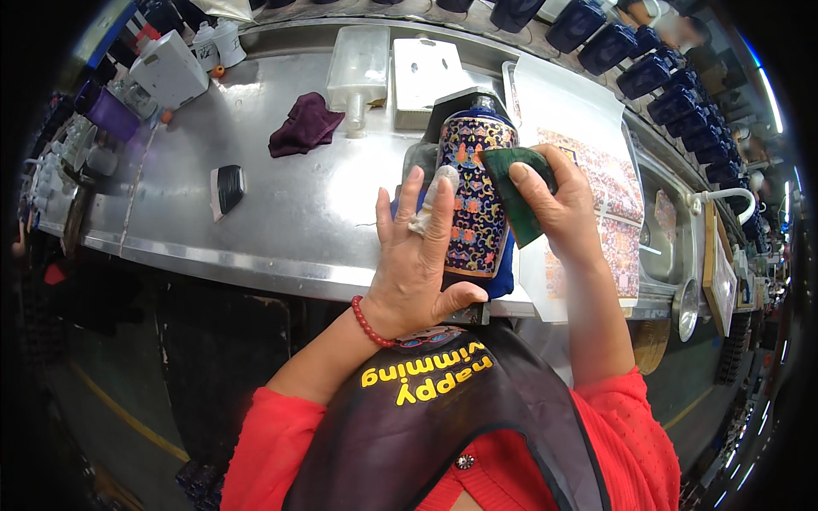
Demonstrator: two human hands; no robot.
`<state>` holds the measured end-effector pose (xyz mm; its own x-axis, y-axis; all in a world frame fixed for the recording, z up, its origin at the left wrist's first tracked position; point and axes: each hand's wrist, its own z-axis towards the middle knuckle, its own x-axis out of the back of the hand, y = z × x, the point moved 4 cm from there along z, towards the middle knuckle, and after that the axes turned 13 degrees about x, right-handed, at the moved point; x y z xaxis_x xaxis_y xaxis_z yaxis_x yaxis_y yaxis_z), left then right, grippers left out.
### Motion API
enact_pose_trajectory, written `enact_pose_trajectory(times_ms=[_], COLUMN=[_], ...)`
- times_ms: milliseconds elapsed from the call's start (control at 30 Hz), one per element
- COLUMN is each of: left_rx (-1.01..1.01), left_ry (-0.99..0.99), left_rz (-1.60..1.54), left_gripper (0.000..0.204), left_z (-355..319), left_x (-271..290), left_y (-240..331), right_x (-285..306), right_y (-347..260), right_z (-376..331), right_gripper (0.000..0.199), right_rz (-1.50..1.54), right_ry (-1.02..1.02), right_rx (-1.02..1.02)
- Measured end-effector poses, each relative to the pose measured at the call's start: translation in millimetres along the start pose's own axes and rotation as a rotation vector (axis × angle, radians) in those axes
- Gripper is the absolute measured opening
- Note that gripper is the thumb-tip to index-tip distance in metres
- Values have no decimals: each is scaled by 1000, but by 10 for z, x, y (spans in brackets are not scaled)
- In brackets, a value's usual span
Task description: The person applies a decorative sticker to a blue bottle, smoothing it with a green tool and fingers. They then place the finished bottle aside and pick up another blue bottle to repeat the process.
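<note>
A dark blue bottle (473, 200) with a colourful floral pattern lies on a dark support, its neck pointing away from me. My right hand (567, 204) grips a flat dark green scraper (509, 198) between thumb and fingers, over the bottle's right side. At the bottle's left side my left hand (413, 268) is spread, with a white wrapping (443, 180) on one finger. Its fingertips are at or just over the patterned surface; whether they press on it I cannot tell. Blue cloth (505, 277) shows beneath the bottle's near end.
Patterned sheets (618, 243) on white paper lie to the right, near a sink (660, 226) with a white tap (737, 200). Leftward on the metal table are a purple cloth (307, 125), a black-and-white scraper-like piece (227, 189) and a clear bottle (358, 68). Dark blue bottles (609, 47) line the back.
</note>
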<state>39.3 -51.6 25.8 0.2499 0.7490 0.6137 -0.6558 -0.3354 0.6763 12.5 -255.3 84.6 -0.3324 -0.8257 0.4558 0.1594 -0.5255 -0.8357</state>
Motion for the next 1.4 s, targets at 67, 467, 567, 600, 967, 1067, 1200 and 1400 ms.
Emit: enact_pose_trajectory(times_ms=[67,467,567,600,967,1067,1200,1400], left_rx=[-8,-152,-79,-52,-11,-41,-22,-23], left_ry=[1,92,101,96,62,70,57,59], left_rz=[65,343,368,373,394,432,488,532], left_gripper=[116,72,74,75,77,75,73,71], left_z=[-1,-174,-146,-134,-102,-128,-125,-102], left_x=[4,-30,-22,-15,59,38,39,48], left_y=[35,359,361,367,348,364,330,305], right_x=[-5,-19,-19,-16,-26,-33,-29,21], right_y=[-4,-37,0,2,7,24,10,-35], right_z=[1,16,4,2,3,-1,-8,-88], right_gripper=[28,26,25,25,24,23,26,25], right_rz=[-14,41,14,16,30,73,21,170], right_ry=[1,40,10,13,22,41,74,117], right_rx=[24,13,-9,0,13,43,103,104])
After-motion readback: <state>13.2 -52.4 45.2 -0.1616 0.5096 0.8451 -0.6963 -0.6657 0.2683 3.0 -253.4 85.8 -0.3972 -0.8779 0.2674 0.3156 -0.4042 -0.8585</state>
